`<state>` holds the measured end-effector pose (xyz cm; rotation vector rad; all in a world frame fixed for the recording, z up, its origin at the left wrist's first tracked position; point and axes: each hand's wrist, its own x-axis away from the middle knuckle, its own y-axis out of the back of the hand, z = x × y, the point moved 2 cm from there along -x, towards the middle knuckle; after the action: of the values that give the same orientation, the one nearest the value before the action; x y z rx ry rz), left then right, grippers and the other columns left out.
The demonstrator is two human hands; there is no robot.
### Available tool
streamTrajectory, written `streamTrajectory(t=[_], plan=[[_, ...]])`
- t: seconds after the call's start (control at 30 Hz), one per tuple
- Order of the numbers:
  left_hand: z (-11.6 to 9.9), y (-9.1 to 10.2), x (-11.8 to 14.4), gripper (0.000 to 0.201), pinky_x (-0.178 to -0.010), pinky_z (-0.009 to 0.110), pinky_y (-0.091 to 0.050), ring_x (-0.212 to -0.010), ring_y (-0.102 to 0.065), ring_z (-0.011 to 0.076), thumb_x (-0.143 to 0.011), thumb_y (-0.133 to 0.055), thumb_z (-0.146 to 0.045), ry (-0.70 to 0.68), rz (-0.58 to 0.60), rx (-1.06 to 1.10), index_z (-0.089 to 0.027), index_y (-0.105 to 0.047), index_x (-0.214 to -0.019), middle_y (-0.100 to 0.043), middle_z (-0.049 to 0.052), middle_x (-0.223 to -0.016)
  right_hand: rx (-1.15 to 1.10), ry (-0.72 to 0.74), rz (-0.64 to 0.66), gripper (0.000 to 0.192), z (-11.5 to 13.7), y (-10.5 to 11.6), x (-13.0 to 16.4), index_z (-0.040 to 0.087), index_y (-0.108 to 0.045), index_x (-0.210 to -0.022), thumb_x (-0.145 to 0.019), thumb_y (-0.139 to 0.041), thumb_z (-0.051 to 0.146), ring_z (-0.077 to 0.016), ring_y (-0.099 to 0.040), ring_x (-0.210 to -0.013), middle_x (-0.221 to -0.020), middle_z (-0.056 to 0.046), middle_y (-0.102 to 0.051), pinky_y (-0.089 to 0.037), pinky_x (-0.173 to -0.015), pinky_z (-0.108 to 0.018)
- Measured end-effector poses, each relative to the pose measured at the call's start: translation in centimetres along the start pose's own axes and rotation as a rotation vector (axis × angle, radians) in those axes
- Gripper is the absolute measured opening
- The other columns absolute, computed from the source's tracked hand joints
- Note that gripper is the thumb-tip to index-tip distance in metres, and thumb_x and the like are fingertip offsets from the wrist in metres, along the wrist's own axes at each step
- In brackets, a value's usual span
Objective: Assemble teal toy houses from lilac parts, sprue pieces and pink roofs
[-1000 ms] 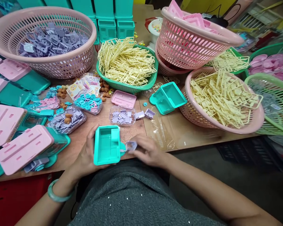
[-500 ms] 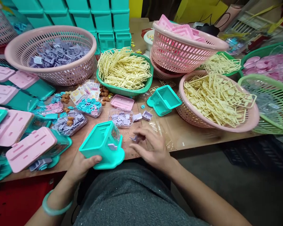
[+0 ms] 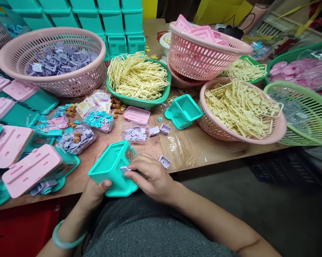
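My left hand (image 3: 98, 187) grips a teal plastic box (image 3: 114, 173) from its left side, tilted above my lap with its open top toward me. A small light-purple plastic piece (image 3: 124, 169) sticks out of the box's near side wall. My right hand (image 3: 150, 175) pinches that piece between thumb and forefinger, against the box. How far it sits in the wall is hidden by the fingers. A loose purple bracket (image 3: 164, 161) lies on the table just beyond my right hand. A clear tray of flat purple pieces (image 3: 135, 132) stands behind the box.
Teal boxes with pink lids (image 3: 32, 169) crowd the left. A pink basket of purple parts (image 3: 52, 84), a green basket of cream frames (image 3: 139, 101) and a pink basket of cream frames (image 3: 242, 137) stand behind. Another teal box (image 3: 183, 112) lies mid-table. The table's front edge (image 3: 203, 167) is close.
My right hand has moved left to the box and now pinches the purple piece in its wall. The purple bracket it held before now lies on the table.
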<state>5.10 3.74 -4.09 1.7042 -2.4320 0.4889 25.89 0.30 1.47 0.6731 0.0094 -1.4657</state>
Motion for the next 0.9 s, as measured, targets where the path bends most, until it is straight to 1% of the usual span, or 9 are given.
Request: streamTrajectory(t=[0.1,0.17,0.23,0.3,0.4,0.5,0.7,0.8,0.9], plan=[[0.1,0.5,-0.1,0.093,-0.106,0.055,-0.054,-0.133,-0.058,0.042,-0.069,-0.074,-0.077,-0.012,-0.119,0.149,-0.028,-0.054,-0.146,-0.072,0.012,-0.131,0.059,-0.052,-0.132,0.028,-1.6,3.1,2.2,0.023,-0.06,-0.12,-0.097,-0.066,0.038,-0.0213,-0.066,-0.097,-0.109,-0.008,-0.068,-0.059,-0.082,-0.038],[0.1,0.6,-0.3,0.092,-0.105,0.055,-0.055,-0.134,-0.058,0.0424,-0.07,-0.072,-0.079,0.009,-0.17,0.19,-0.027,-0.057,-0.144,-0.074,0.012,-0.129,0.256,-0.128,-0.245,0.04,-3.2,5.0,4.5,0.024,-0.056,-0.123,-0.09,-0.074,0.04,-0.0256,-0.065,-0.101,-0.111,-0.01,-0.066,-0.057,-0.086,-0.044],[0.0,0.5,-0.5,0.091,-0.106,0.056,-0.055,-0.135,-0.056,0.0428,-0.069,-0.073,-0.079,0.029,-0.172,0.206,-0.026,-0.06,-0.141,-0.075,0.012,-0.128,0.405,-0.159,-0.142,0.059,-4.7,5.4,6.6,0.023,-0.053,-0.128,-0.082,-0.082,0.044,-0.0341,-0.061,-0.116,-0.122,-0.014,-0.065,-0.052,-0.097,-0.055],[-0.1,0.3,-0.6,0.088,-0.107,0.056,-0.054,-0.136,-0.056,0.0428,-0.069,-0.071,-0.08,0.036,-0.161,0.218,-0.026,-0.062,-0.139,-0.075,0.012,-0.128,0.477,-0.127,-0.076,0.045,-5.5,4.9,7.7,0.024,-0.054,-0.127,-0.088,-0.076,0.033,-0.0361,-0.06,-0.121,-0.121,-0.014,-0.067,-0.049,-0.1,-0.058],[-0.3,-0.4,-0.6,0.086,-0.108,0.057,-0.054,-0.136,-0.056,0.0428,-0.069,-0.071,-0.08,0.053,-0.121,0.243,-0.026,-0.065,-0.135,-0.075,0.011,-0.127,0.418,-0.101,-0.123,0.021,-5.4,4.1,7.1,0.024,-0.057,-0.113,-0.094,-0.058,0.014,-0.0279,-0.067,-0.108,-0.108,-0.01,-0.068,-0.055,-0.092,-0.046],[-0.3,-1.0,-0.3,0.082,-0.111,0.056,-0.051,-0.136,-0.057,0.0422,-0.068,-0.077,-0.076,0.108,-0.071,0.305,-0.025,-0.067,-0.132,-0.076,0.011,-0.126,0.382,-0.166,-0.127,0.022,-4.4,4.8,4.9,0.023,-0.055,-0.109,-0.089,-0.058,0.014,-0.0227,-0.068,-0.089,-0.1,-0.009,-0.065,-0.057,-0.077,-0.036],[-0.7,-1.4,-0.1,0.075,-0.119,0.05,-0.042,-0.134,-0.059,0.0392,-0.062,-0.084,-0.071,0.181,-0.18,0.427,-0.022,-0.074,-0.119,-0.079,0.009,-0.119,0.552,-0.205,0.247,0.024,-2.8,7.8,1.2,0.019,-0.055,-0.109,-0.085,-0.052,0.013,-0.0247,-0.065,-0.095,-0.103,-0.011,-0.065,-0.054,-0.084,-0.037],[-1.1,-1.6,-0.3,0.074,-0.121,0.047,-0.04,-0.133,-0.06,0.0373,-0.059,-0.086,-0.07,0.196,-0.255,0.474,-0.025,-0.075,-0.116,-0.079,0.007,-0.118,0.748,-0.214,0.479,0.031,-2.9,7.4,0.5,0.015,-0.06,-0.107,-0.079,-0.051,0.006,-0.031,-0.062,-0.104,-0.109,-0.017,-0.063,-0.052,-0.09,-0.046],[-1.5,-1.7,-0.5,0.074,-0.121,0.046,-0.04,-0.131,-0.061,0.0362,-0.058,-0.089,-0.068,0.209,-0.285,0.495,-0.026,-0.074,-0.117,-0.079,0.006,-0.121,0.825,-0.309,0.629,0.048,-3.6,5.9,0.0,0.008,-0.058,-0.121,-0.075,-0.051,0.0,-0.0342,-0.062,-0.11,-0.124,-0.024,-0.06,-0.054,-0.089,-0.047]])
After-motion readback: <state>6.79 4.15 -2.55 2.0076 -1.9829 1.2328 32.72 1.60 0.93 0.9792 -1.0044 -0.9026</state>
